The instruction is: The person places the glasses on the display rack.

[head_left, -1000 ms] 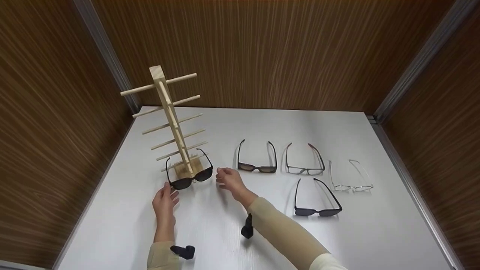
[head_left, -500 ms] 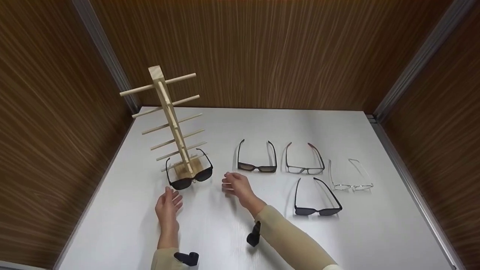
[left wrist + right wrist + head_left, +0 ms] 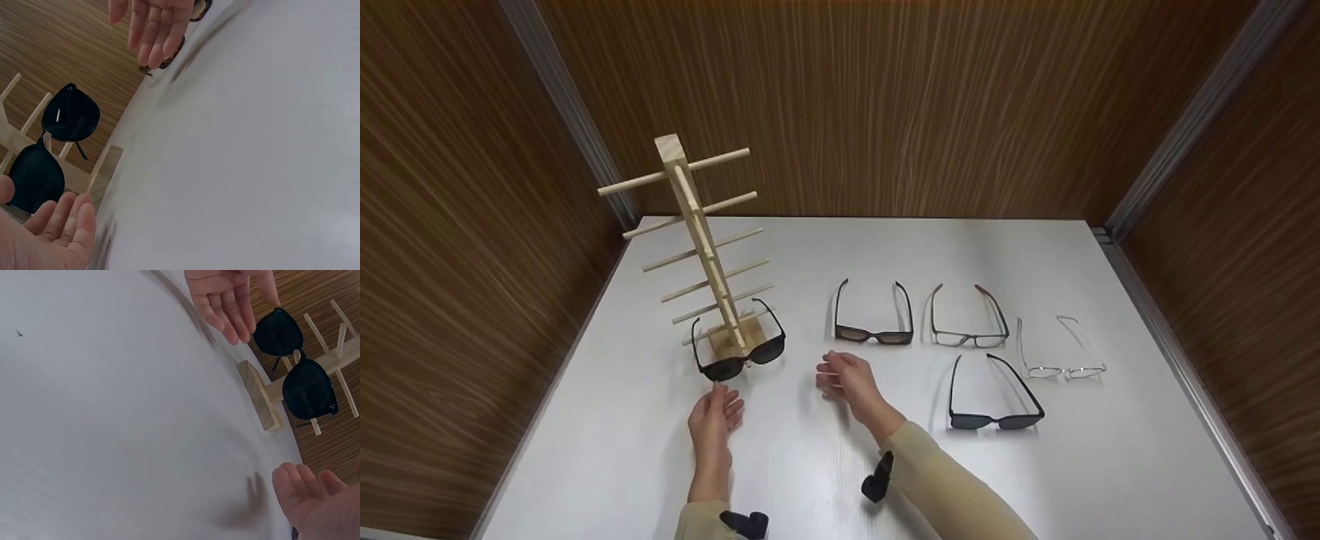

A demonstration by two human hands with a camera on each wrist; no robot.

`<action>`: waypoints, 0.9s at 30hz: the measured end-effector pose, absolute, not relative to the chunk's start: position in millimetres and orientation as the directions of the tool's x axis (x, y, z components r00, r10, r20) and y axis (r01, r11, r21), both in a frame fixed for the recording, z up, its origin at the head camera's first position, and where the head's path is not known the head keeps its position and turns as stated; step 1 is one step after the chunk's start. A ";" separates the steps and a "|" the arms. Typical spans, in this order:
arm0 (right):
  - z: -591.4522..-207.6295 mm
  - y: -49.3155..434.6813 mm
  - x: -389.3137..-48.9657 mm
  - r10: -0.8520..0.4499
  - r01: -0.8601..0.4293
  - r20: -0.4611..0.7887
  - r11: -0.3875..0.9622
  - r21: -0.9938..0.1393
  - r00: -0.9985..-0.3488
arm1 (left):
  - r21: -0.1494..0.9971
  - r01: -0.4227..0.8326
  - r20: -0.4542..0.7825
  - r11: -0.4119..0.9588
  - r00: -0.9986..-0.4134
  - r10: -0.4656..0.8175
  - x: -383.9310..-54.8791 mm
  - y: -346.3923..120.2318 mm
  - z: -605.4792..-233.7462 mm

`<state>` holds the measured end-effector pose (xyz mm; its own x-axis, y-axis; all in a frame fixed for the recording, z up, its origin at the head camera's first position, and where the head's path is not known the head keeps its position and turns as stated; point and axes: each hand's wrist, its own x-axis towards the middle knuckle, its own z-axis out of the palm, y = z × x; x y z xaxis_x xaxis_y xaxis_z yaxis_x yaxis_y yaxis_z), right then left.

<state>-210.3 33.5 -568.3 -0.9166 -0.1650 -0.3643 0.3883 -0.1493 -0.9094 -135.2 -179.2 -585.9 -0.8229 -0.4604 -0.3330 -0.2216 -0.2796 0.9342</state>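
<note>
Black sunglasses (image 3: 745, 358) hang on the lowest pegs of a wooden peg rack (image 3: 709, 247) at the left of the table; the right wrist view shows the bridge of these sunglasses (image 3: 306, 385) resting on a short middle peg. Just in front of the left lens is my left hand (image 3: 714, 420), its fingers loosely bent and holding nothing. To the right of the rack my right hand (image 3: 851, 382) hovers over the table, fingers relaxed, nothing in them. Both hands (image 3: 157, 28) stand apart from each other, with palms turned inward.
Right of the rack, brown-lensed sunglasses (image 3: 874, 335), clear glasses with reddish temple tips (image 3: 970, 340), thin metal-framed glasses (image 3: 1066, 372) and another black pair of sunglasses (image 3: 996, 422) lie with temples unfolded on the white table (image 3: 810, 480). Wood-grain panels (image 3: 870, 112) enclose the table.
My left hand has come away from the sunglasses' left corner, moving down and right. My right hand has drawn back rightward and down. The sunglasses stay on the rack.
</note>
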 end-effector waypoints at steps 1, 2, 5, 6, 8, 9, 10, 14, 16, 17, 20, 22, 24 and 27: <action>-570.5 35.7 -211.0 -0.161 0.392 -0.369 -0.152 -0.907 -0.915 | 0.934 -0.223 -0.334 -0.281 -0.824 -0.457 -135.7 -177.4 -586.3; -572.2 37.8 -211.3 -0.156 0.395 -0.373 -0.152 -0.906 -0.915 | 0.933 -0.224 -0.336 -0.281 -0.824 -0.456 -136.2 -175.6 -586.8; -575.4 44.4 -210.8 -0.139 0.405 -0.385 -0.160 -0.900 -0.912 | 0.931 -0.231 -0.342 -0.283 -0.823 -0.453 -137.7 -170.9 -588.3; -576.1 46.5 -210.2 -0.134 0.409 -0.390 -0.167 -0.897 -0.911 | 0.931 -0.233 -0.343 -0.282 -0.824 -0.451 -138.0 -169.4 -588.5; -577.3 50.4 -208.6 -0.127 0.412 -0.394 -0.183 -0.893 -0.910 | 0.929 -0.236 -0.346 -0.284 -0.825 -0.446 -138.6 -166.5 -589.2; -577.8 52.1 -207.8 -0.126 0.413 -0.395 -0.191 -0.890 -0.910 | 0.929 -0.236 -0.346 -0.285 -0.827 -0.444 -138.8 -165.0 -589.3; -578.3 53.8 -207.0 -0.125 0.413 -0.395 -0.198 -0.889 -0.910 | 0.928 -0.240 -0.348 -0.284 -0.828 -0.440 -139.0 -163.4 -589.4; -581.1 60.4 -204.0 -0.135 0.412 -0.391 -0.211 -0.887 -0.911 | 0.926 -0.243 -0.351 -0.290 -0.837 -0.419 -139.5 -157.3 -589.0; -578.6 63.1 -201.0 -0.139 0.407 -0.384 -0.211 -0.889 -0.913 | 0.925 -0.243 -0.350 -0.291 -0.842 -0.411 -140.3 -154.5 -589.1; -579.3 64.5 -200.2 -0.143 0.403 -0.379 -0.214 -0.890 -0.914 | 0.926 -0.243 -0.349 -0.290 -0.844 -0.407 -140.9 -153.2 -589.3; -579.5 68.2 -198.5 -0.154 0.393 -0.366 -0.227 -0.891 -0.918 | 0.927 -0.238 -0.343 -0.289 -0.850 -0.401 -143.0 -149.2 -590.1; -583.8 70.7 -199.2 -0.159 0.387 -0.357 -0.242 -0.889 -0.920 | 0.929 -0.233 -0.336 -0.286 -0.855 -0.396 -143.9 -146.5 -590.1; -582.4 73.5 -198.1 -0.162 0.392 -0.362 -0.243 -0.887 -0.918 | 0.930 -0.231 -0.333 -0.287 -0.858 -0.391 -144.6 -143.6 -589.7; -581.3 77.4 -196.2 -0.154 0.394 -0.366 -0.232 -0.889 -0.918 | 0.930 -0.230 -0.331 -0.286 -0.863 -0.382 -146.0 -139.2 -588.7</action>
<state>-196.2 77.4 -581.3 -0.9177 -0.1542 -0.3663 0.3940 -0.2323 -0.8893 -146.0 -139.2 -588.7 -0.8630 -0.3816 -0.3312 -0.2303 -0.2862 0.9301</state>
